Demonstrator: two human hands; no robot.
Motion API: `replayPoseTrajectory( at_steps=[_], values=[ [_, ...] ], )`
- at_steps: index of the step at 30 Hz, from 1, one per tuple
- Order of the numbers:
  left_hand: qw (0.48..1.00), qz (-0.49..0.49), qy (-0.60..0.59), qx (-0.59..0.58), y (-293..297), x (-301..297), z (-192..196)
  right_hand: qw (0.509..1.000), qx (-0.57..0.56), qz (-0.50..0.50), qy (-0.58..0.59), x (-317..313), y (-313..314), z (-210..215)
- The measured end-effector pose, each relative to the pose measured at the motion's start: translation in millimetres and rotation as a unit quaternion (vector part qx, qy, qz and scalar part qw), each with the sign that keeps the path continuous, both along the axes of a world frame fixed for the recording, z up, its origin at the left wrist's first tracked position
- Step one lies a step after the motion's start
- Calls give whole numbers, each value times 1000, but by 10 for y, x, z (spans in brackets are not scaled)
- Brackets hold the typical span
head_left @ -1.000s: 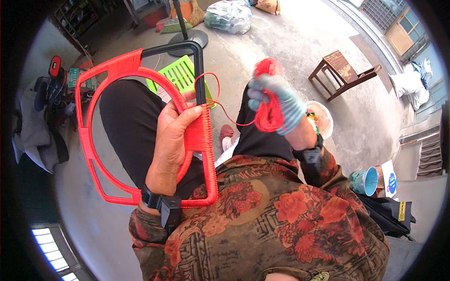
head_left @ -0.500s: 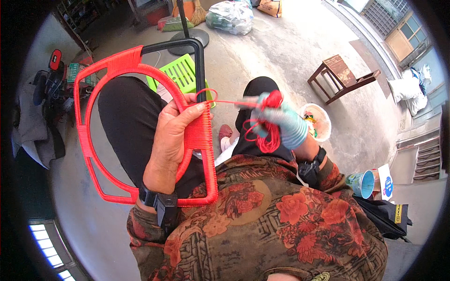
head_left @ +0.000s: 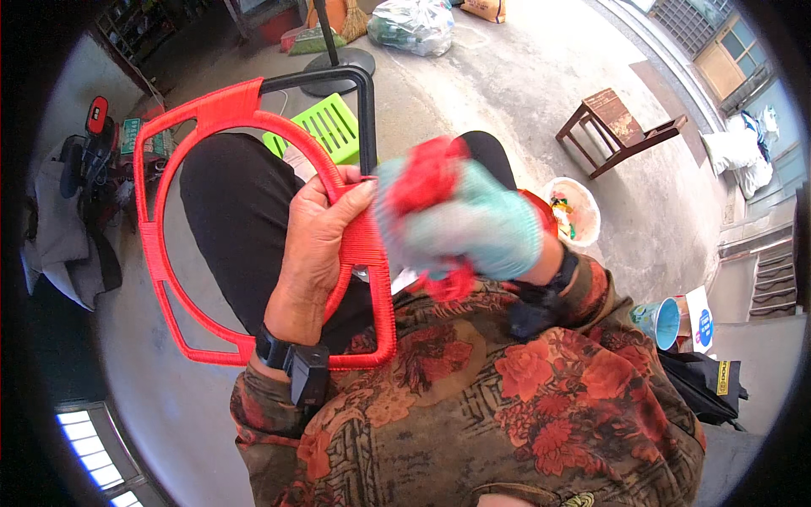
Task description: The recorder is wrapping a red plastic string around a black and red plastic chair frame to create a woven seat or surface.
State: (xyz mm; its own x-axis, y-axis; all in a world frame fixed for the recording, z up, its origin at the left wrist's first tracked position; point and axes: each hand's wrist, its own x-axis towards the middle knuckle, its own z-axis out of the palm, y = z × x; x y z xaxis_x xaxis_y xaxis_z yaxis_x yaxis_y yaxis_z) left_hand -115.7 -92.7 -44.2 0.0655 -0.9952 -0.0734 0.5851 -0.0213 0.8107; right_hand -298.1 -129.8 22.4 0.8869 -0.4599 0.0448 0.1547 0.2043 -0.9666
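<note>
A rounded square frame (head_left: 384, 317) with a ring inside it rests across my lap. Red cord is wound closely over most of it; the top right stretch is bare black. My left hand (head_left: 317, 224), ungloved, is closed on the frame's right side, its thumb pressed by the edge of the wound part. Beside that spot my right hand (head_left: 473, 221), in a pale teal knitted glove, is closed around a bundle of red cord (head_left: 428, 173). Motion smears this hand and the bundle, and the glove hides the cord's run to the frame.
Past my knees lies a green slotted plastic stool (head_left: 334, 131). A white bucket (head_left: 583, 190) with scraps in it stands to the right, near a wooden stool (head_left: 612, 118). Farther off are a black stand base (head_left: 346, 74) and a stuffed plastic bag (head_left: 411, 29).
My right hand has swung left and toward me with the cord bundle, now close to the frame's right side. The stretched cord between the hands is no longer visible. My left hand keeps its grip.
</note>
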Motion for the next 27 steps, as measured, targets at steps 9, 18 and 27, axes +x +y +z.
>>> replayPoseTrajectory(
  at_steps=[9,18,27],
  values=[
    [999,-25,9,40,-44,76,38,824,245,-398,-319,-2101,-1228,-1197],
    [999,17,27,37,-113,48,-43,943,95,-318,-24,-1218,-457,-750],
    [996,71,-46,-2,-105,-86,-33,937,-130,-97,309,286,-525,-976]
  ],
)
